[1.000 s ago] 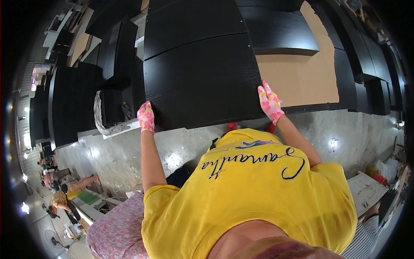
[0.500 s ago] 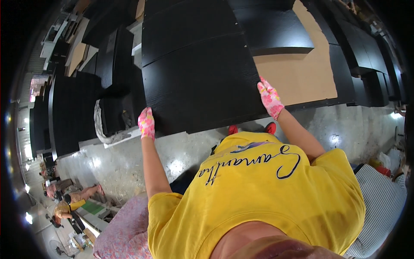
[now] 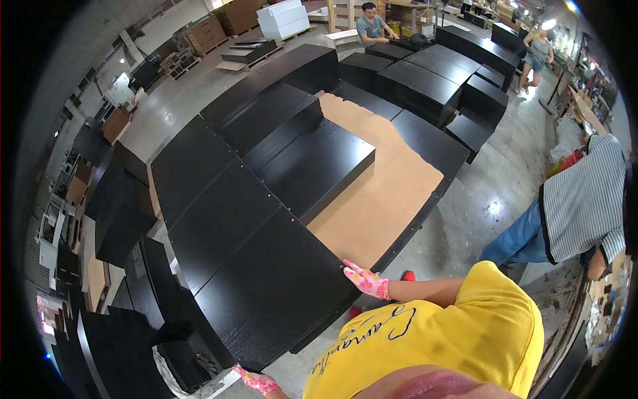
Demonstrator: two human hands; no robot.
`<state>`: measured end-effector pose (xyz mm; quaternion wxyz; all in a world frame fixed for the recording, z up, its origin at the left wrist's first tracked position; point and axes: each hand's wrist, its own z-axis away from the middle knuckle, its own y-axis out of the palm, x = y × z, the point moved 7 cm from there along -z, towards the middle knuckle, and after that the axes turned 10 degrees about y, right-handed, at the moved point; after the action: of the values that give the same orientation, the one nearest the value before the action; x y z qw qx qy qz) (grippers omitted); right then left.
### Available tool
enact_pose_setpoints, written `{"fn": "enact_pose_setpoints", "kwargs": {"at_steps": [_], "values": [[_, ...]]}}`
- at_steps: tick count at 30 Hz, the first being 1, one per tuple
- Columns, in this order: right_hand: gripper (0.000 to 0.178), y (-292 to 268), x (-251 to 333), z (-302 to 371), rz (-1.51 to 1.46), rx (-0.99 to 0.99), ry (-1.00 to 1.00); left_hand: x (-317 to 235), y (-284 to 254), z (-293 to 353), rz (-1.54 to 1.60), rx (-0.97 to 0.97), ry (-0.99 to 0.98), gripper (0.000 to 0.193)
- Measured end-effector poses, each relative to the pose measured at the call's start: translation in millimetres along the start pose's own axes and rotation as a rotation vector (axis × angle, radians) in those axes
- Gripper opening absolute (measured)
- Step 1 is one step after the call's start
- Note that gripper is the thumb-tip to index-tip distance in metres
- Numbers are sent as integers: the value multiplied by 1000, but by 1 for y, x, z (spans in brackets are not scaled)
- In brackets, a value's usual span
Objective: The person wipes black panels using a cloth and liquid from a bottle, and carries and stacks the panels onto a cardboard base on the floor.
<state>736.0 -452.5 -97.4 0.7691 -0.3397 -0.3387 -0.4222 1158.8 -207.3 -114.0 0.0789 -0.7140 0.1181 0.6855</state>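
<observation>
The left hand (image 3: pixel 257 380) touches the near left corner of the black board (image 3: pixel 279 292); I can't tell its grip. The right hand (image 3: pixel 367 279), fingers straight, touches the right edge. The board lies along the bench (image 3: pixel 428 143)'s near edge. Behind is a black box (image 3: pixel 325 163).

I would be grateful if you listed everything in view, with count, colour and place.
Flat black panels: at least three, black, centre
Raised black boxes: at least two, black, beside the panels
Cardboard sheet: one, tan, right of centre
Other furniture pieces: many, black, back right and left
Brown stacks: at least two, brown, far back
White block: one, white, far back
Wrapping strip: one, grey, lower left
Co-workers: three, one in stripes at right, two farther back
Floor: one, grey, around everything
Shirt: one, yellow, bottom
Shoes: two, red, below the panels
Hands: two, pink-flowered gloves, at the nearest panel's edges
</observation>
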Motion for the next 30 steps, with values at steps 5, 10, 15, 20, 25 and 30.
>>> {"fn": "enact_pose_setpoints", "kwargs": {"at_steps": [5,10,15,20,25,30], "values": [[59,7,13,8,12,58,15,-40,7,17,-209,-45,-85,63],[61,12,6,-5,-9,53,-33,-23,-6,1,-153,53,-64,65],[63,11,-11,-17,58,107,-111,-45,15,17,-350,-15,-168,65],[63,-27,-20,-16,124,190,-78,-7,-20,-33,-841,-9,209,55],[58,-132,-101,-35,20,73,69,-60,68,38,-1066,-140,486,53],[48,-308,-231,-4,107,-348,238,35,215,131,-1226,462,476,52]]}}
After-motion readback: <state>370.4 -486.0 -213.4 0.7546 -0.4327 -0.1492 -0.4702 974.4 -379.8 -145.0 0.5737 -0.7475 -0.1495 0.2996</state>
